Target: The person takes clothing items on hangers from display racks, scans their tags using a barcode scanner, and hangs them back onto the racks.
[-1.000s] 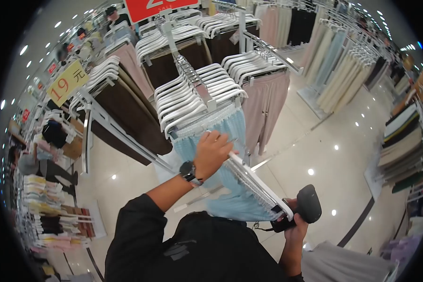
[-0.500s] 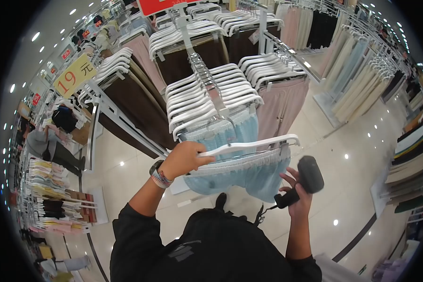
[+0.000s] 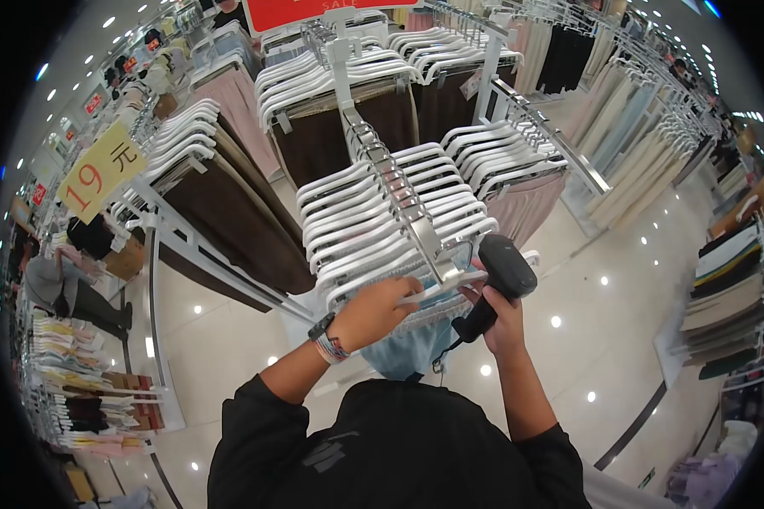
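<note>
My left hand (image 3: 377, 312) is closed around a white hanger (image 3: 458, 278) carrying light blue shorts (image 3: 403, 349). The shorts hang in front of my body, just under the front end of the metal rack bar (image 3: 416, 222). In my right hand (image 3: 508, 327) is a black handheld barcode scanner (image 3: 508, 265), its thick head upward and a cord strap at the handle's bottom. The fingertips of that hand reach to the shorts' waistband, right beside the hanger. Behind, a dense row of white hangers (image 3: 348, 222) fills the bar, with more light blue garments beneath.
Dark brown trousers (image 3: 229, 204) hang left of the bar and pink trousers (image 3: 526, 204) right. A yellow price sign (image 3: 102, 172) stands at left, a red sale sign (image 3: 331, 12) above. Folded clothes (image 3: 709, 297) line the right. Another person (image 3: 76, 293) bends at far left.
The hanger with the shorts has moved toward the rack bar's front end. My right hand, with the scanner, has come up and left, close to my left hand.
</note>
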Motion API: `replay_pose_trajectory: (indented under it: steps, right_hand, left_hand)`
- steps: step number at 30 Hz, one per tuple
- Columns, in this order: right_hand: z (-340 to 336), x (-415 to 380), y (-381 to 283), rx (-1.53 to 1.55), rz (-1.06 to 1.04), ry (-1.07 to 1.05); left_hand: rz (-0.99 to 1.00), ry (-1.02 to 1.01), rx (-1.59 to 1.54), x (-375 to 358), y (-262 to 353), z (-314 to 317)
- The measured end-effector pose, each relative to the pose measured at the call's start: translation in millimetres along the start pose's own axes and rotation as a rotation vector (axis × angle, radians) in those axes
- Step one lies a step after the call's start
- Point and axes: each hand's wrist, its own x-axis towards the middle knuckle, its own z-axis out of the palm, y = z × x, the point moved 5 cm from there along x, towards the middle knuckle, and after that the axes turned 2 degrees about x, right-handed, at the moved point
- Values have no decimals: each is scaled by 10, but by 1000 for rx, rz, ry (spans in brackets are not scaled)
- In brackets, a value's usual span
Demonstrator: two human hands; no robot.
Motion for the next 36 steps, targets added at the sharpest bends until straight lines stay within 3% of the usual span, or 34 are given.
replay_pose_trajectory:
  steps: [4,6,12,14,18,27,36]
  right_hand:
    - [-175,82,316,-10,61,86]
    - [-351,95,491,-161,213,204]
    - [-310,206,245,-25,46,90]
    - [-456,233,215,-34,42,142]
    - [-471,487,191,-40,102,62]
    - [-420,1012,222,-48,221,-77]
    - [-479,999,209,1,295,-174]
  left_hand:
    - [-8,22,29,-69,-204,-44]
    - [-208,-30,34,-111,-298,-65]
    - [-148,153,173,-145,-219,-138]
    - [131,351,533,-220,-90,-151]
    - [27,404,713,-151,-94,-213]
    - [-82,468,742,43,-339,-128]
    - [-248,508,785,-18,-273,56]
